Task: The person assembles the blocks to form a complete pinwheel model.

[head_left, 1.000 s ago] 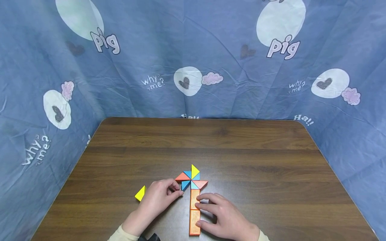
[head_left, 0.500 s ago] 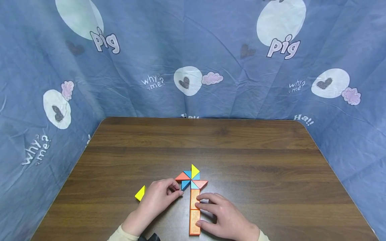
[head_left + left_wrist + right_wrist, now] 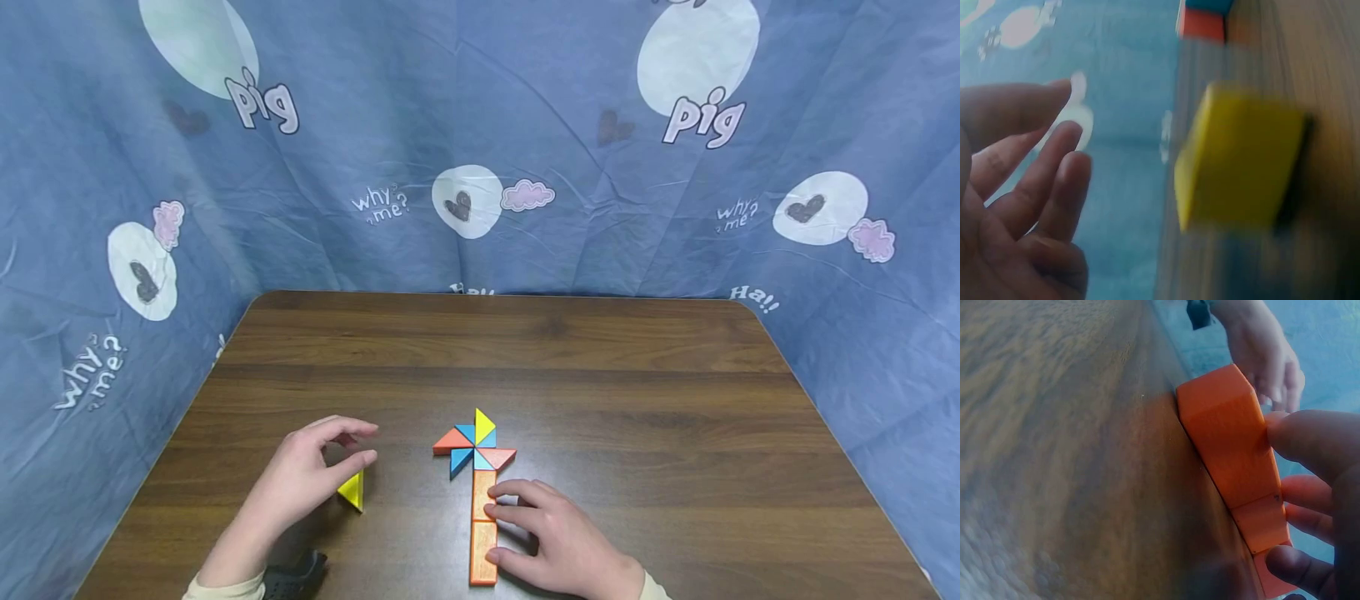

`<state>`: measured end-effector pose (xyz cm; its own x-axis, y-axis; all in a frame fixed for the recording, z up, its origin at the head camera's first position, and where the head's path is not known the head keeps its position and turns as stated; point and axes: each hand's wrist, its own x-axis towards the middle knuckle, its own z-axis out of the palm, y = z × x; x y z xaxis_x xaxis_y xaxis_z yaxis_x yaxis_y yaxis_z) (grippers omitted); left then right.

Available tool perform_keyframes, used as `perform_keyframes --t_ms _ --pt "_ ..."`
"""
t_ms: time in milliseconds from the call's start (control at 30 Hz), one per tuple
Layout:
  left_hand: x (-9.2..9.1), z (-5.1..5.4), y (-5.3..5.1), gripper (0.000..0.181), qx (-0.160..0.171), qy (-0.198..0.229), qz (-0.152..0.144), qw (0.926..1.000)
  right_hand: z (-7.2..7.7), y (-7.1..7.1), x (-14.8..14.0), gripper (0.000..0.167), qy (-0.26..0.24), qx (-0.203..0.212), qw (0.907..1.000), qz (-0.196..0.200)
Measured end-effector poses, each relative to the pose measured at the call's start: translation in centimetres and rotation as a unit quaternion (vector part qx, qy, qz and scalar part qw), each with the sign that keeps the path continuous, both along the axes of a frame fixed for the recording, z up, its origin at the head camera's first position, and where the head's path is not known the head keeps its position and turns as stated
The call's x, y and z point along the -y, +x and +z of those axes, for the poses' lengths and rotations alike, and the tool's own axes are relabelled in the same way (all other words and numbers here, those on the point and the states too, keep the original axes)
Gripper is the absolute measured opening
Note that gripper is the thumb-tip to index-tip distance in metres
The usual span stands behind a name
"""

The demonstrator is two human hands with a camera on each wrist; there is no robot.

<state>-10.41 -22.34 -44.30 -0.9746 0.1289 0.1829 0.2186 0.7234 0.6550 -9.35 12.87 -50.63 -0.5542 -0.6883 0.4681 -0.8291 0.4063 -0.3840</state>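
My left hand (image 3: 300, 471) hovers on the left with thumb and fingers apart and nothing between them. Just under its thumb lies a yellow triangular block (image 3: 356, 492), partly covered by the hand; in the left wrist view this yellow block (image 3: 1241, 165) is blurred and clear of the fingers. Fingertips of my right hand (image 3: 562, 537) rest along the right side of two orange rectangular blocks (image 3: 483, 552) laid end to end. Above these, a pinwheel of triangular blocks has a yellow tip (image 3: 483, 427), a red left arm (image 3: 453, 442), a pink right arm (image 3: 498, 457) and a blue lower-left piece (image 3: 461, 461).
The blocks lie on a brown wood-grain table (image 3: 637, 417). Its far edge meets a blue printed curtain (image 3: 585, 242), which also runs along both sides. A black strap-like object (image 3: 296, 575) is at my left wrist.
My left hand has left the blue lower-left piece and moved left to the loose yellow block. The right hand stays at the orange blocks, and the pinwheel looks almost unchanged.
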Motion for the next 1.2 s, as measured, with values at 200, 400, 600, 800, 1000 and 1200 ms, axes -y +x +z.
perform_keyframes --t_ms 200,400,600,800,1000,1200 --pt "3.0 -0.8 1.2 0.045 0.060 -0.026 0.028 0.9975 -0.1 0.0 0.0 0.038 -0.008 -0.005 1.0000 0.000" --pt "3.3 -2.5 2.8 0.069 0.124 -0.025 0.079 0.9888 -0.2 0.0 -0.1 0.039 0.001 0.004 1.0000 -0.003" --pt "1.8 -3.4 4.4 0.074 0.144 -0.031 0.121 0.9817 -0.2 0.1 -0.2 0.039 0.001 0.009 0.9999 -0.005" --pt "0.6 -3.9 5.2 0.074 0.142 -0.031 0.157 0.9769 -0.2 0.0 -0.1 0.039 -0.008 -0.004 1.0000 -0.003" --pt "0.0 -4.1 5.6 0.070 0.123 -0.044 0.171 0.9766 -0.1 0.1 -0.1 0.039 -0.004 -0.001 1.0000 -0.003" --pt "-0.2 -4.2 5.6 0.070 0.118 -0.047 0.174 0.9765 -0.2 0.0 -0.1 0.039 -0.005 0.000 1.0000 -0.003"
